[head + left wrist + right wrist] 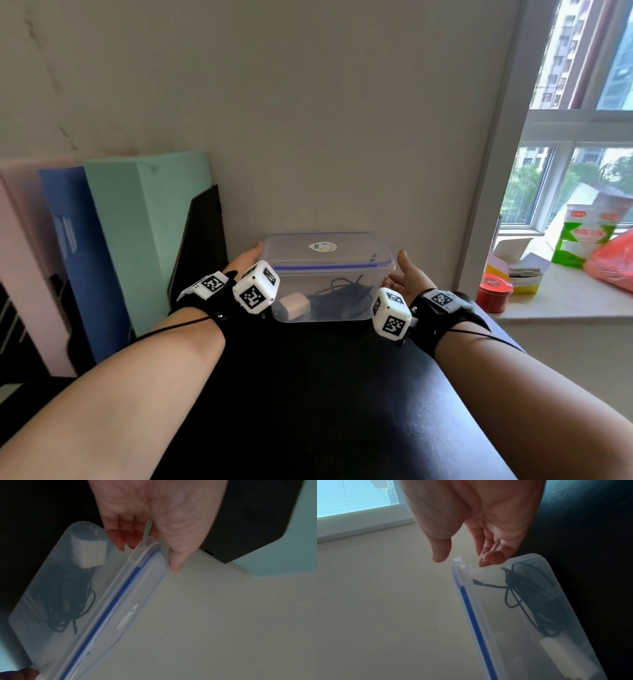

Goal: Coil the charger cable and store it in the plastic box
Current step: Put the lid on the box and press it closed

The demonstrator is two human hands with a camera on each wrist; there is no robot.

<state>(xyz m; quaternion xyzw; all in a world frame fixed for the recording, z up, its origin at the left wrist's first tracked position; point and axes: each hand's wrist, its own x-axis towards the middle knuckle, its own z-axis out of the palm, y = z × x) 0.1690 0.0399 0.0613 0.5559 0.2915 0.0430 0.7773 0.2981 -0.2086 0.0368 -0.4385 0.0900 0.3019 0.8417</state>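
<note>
A clear plastic box (pixel 342 313) stands at the back of the dark table (pixel 308 394), against the wall. Its lid (pixel 318 250), edged by a blue seal, lies on top. Inside lie the coiled black cable (pixel 339 294) and the white adapter (pixel 294 305). My left hand (pixel 246 258) grips the box's left end, with the thumb (pixel 175 561) on the lid (pixel 137 601) and the fingers (pixel 126 534) curled under the side latch. My right hand (pixel 404 274) is at the right end, thumb spread, fingers (pixel 489 557) loosely bent beside the latch; contact is unclear. The cable (pixel 522 595) shows through the wall.
Pink, blue and green folders (pixel 137 222) stand upright at the left, next to a dark panel (pixel 202 233). To the right, the windowsill (pixel 561 305) holds a red tin (pixel 495 294), small cartons, a green-and-white packet (pixel 582 236) and a red bag (pixel 613 260).
</note>
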